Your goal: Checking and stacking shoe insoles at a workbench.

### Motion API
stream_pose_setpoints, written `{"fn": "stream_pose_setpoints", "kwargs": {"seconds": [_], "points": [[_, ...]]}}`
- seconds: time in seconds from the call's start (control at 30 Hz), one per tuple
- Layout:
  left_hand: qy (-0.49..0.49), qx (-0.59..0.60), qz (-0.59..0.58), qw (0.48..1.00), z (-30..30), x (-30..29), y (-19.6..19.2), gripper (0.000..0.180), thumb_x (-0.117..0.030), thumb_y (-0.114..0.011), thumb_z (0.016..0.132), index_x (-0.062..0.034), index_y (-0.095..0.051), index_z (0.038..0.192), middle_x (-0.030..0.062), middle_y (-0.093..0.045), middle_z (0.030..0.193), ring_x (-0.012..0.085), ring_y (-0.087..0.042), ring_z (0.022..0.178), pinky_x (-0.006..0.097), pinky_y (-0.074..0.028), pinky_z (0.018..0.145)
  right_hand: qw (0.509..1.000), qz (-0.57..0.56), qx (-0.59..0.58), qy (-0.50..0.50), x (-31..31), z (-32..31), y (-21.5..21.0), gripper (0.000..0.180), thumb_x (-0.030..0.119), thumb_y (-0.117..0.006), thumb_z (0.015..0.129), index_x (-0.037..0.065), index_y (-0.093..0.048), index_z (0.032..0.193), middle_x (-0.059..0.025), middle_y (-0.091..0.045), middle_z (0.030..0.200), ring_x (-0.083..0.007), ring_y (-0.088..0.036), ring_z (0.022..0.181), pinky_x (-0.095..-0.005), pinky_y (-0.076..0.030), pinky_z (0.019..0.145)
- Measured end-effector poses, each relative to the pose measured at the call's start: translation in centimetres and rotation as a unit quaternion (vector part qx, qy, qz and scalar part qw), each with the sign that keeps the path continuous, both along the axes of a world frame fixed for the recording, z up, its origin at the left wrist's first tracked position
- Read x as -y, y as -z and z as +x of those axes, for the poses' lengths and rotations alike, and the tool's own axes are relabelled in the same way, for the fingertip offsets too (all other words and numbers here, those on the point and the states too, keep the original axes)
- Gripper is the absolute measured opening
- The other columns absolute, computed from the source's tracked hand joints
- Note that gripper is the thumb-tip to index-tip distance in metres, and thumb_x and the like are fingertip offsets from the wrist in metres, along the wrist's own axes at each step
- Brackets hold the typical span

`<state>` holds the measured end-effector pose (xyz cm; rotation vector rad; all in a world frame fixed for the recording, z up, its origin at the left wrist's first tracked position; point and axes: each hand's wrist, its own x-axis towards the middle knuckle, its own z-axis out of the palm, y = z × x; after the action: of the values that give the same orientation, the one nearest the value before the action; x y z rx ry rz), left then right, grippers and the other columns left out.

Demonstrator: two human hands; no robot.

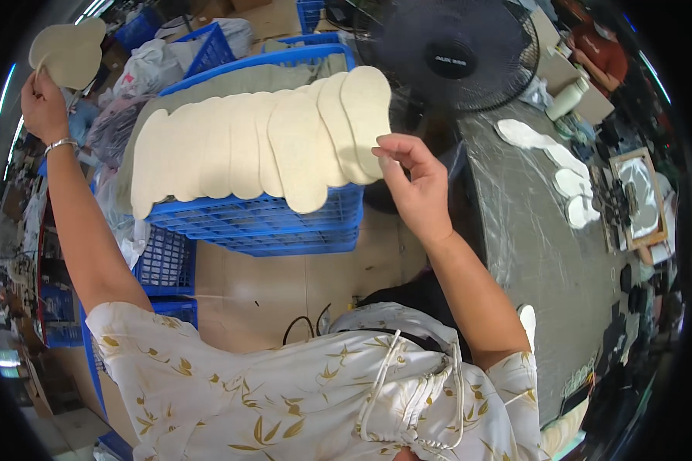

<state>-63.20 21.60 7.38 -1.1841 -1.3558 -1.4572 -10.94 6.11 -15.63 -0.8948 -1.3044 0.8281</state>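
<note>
Insoles (261,146), pale beige and shaped like flat foot soles, are spread in an overlapping fan above a blue plastic crate (269,223). The right hand (415,188) pinches the end of this fan: its fingers (392,150) are closed on the edge of the last piece, near its rounded tip. It seems the pieces are joined or stuck to each other, since they hang in one row from this single grip. The left hand (42,104) is raised high to the person's left, and its fingers are closed around the lower edge of a few more insoles (69,50), held up and well apart from the fan.

The material looks thin, matte and a little stiff, like pressed fibre or foam sheet, with smooth cut edges. The crate has lattice walls, and other blue crates (165,261) stand beside it on the floor. To the right is a grey counter (538,253) covered with a shiny film, where white insole pieces (561,173) lie in a row. A black fan (454,54) stands behind it.
</note>
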Motion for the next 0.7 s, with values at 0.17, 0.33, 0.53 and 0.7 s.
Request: {"fn": "stream_pose_setpoints", "kwargs": {"seconds": [0.17,0.33,0.53,0.7], "points": [[0.066,-0.063,0.039,0.995,12.1,1.7,3.3,0.029,-0.033,-0.068,0.091,-0.0112,-0.073,0.110,0.0095,-0.074,0.095,0.0237,-0.071,0.082,0.033,-0.054,0.074,0.999,-0.041,-0.005,0.027,1.1,3.8,-1.2,0.015,0.004,-0.063,0.093,-0.001,-0.068,0.107,-0.0022,-0.071,0.093,-0.0074,-0.064,0.084,-0.0233,-0.051,0.078],[0.216,-0.122,-0.038,0.968,24.9,4.6,13.4,0.016,-0.010,-0.074,0.083,-0.0078,-0.073,0.099,0.0078,-0.071,0.093,0.0216,-0.068,0.079,0.030,-0.054,0.069,0.991,-0.107,0.031,0.078,3.4,7.8,-0.7,0.017,0.009,-0.066,0.094,-0.001,-0.068,0.108,-0.0005,-0.069,0.091,-0.0061,-0.063,0.083,-0.0226,-0.050,0.075],[0.374,-0.214,-0.242,0.869,34.5,16.1,25.4,0.021,-0.007,-0.077,0.075,-0.0100,-0.072,0.096,0.0047,-0.066,0.092,0.0246,-0.064,0.083,0.035,-0.052,0.072,0.983,-0.168,0.072,0.005,5.8,6.9,0.5,0.039,0.015,-0.076,0.088,-0.002,-0.063,0.121,-0.0052,-0.066,0.101,-0.0080,-0.060,0.081,-0.0241,-0.050,0.072],[0.414,-0.174,-0.272,0.851,35.1,17.1,25.4,0.023,-0.009,-0.078,0.075,-0.0112,-0.072,0.097,0.0048,-0.063,0.094,0.0253,-0.061,0.087,0.037,-0.048,0.075,0.935,0.069,0.340,0.075,5.5,4.8,0.0,0.046,0.011,-0.080,0.077,0.007,-0.062,0.119,-0.0101,-0.064,0.110,-0.0249,-0.066,0.083,-0.0347,-0.056,0.071]]}}
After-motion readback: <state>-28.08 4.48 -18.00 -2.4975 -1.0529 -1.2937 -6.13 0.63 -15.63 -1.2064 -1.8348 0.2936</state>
